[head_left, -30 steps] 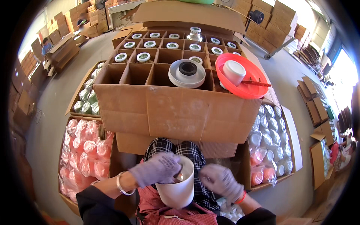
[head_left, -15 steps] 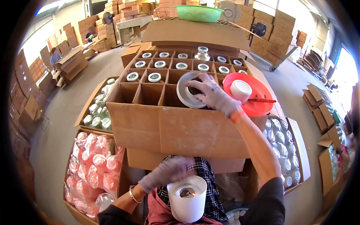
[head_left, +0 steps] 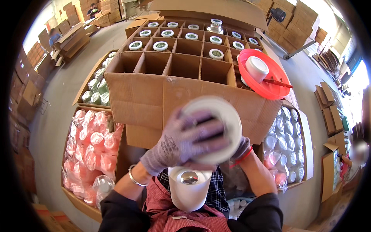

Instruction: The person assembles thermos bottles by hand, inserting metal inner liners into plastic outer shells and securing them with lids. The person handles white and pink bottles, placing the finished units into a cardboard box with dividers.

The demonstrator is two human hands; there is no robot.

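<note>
Just above my lap I have a white round dish-like piece between both hands, blurred by motion. My gloved left hand grips it, its fingers laid across the face. Behind the right edge my gloved right hand holds it too, mostly hidden. Below them a white cylinder stands on my lap, with a shiny silver dome in its top. Ahead is a divided cardboard carton whose back cells hold white-rimmed jars; several front cells hold none. One silver jar stands higher than the others.
A red bowl rests on the carton's right side, holding a white cup and a reddish stick. Open boxes of pink-wrapped pieces, green-wrapped pieces and clear-wrapped pieces flank me. People work farther off.
My right hand has brought the white round piece from above the carton's front cells down over my lap. My left hand has risen from beside the cylinder onto it. The view has tilted down.
</note>
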